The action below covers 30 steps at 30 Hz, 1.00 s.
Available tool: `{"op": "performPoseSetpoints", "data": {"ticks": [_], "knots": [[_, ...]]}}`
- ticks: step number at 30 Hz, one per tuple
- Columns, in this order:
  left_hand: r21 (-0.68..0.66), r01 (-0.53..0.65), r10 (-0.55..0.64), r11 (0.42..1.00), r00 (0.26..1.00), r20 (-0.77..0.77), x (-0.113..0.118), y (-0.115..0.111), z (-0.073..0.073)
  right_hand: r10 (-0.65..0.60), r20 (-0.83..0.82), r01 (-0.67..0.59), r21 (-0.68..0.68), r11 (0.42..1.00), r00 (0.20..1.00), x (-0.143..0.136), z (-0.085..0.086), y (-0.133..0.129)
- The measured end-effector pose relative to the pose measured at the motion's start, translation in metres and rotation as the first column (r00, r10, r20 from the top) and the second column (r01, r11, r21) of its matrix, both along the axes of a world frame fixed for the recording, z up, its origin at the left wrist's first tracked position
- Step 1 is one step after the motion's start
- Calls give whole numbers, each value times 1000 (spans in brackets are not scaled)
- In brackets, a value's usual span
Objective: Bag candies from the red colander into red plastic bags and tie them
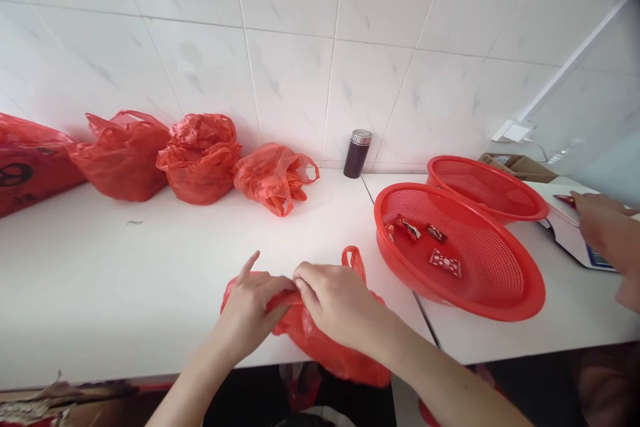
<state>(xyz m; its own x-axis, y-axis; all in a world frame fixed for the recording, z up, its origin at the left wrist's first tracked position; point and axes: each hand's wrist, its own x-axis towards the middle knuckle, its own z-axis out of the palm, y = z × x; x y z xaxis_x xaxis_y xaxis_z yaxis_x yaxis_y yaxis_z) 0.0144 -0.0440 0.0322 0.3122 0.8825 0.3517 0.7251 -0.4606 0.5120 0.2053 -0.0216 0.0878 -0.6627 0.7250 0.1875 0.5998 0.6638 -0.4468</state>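
While both hands work close together at lower centre of the frame, the red plastic bag [345,367] sits beneath them, partly on the worktop [125,293], its lower side showing past the front edge. Left hand [255,310]: thumb and forefinger pinch a fold of the film, little finger lifted clear. Right hand [345,303]: thumb and forefinger pinch at the same fold, tips nearly meeting the left's; its other fingers curl, their ends hidden from me. One loop handle [359,263] stands up loose behind the right wrist.

My judgement: the step is working the bag's film between the fingertips. Done well, it wants a light, even pinch, since thin film may slip or tear under a hard tug. One hand should anchor while the other shifts. Better to bring the bag's body fully onto the worktop, as weight over the edge could drag the fold free. Loose handle best kept out from under the wrist. Elbow room matters too: the front red basket [525,305] stands near, right of centre.
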Motion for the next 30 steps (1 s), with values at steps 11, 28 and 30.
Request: {"op": "performPoseSetpoints", "data": {"ticks": [11, 28, 30], "knots": [[-73, 39, -41, 997, 999, -19, -22, -19, 11, -99, 635, 112, 19, 994, 766, 38, -24, 2], [178, -442, 475, 879, 843, -253, 19, -7, 9, -248, 484, 157, 221, 963, 839, 47, -13, 55], [139, -430, 451, 892, 835, -314, 25, 2, -10, -255, 432, 165, 235, 958, 865, 47, -16, 57]]}}
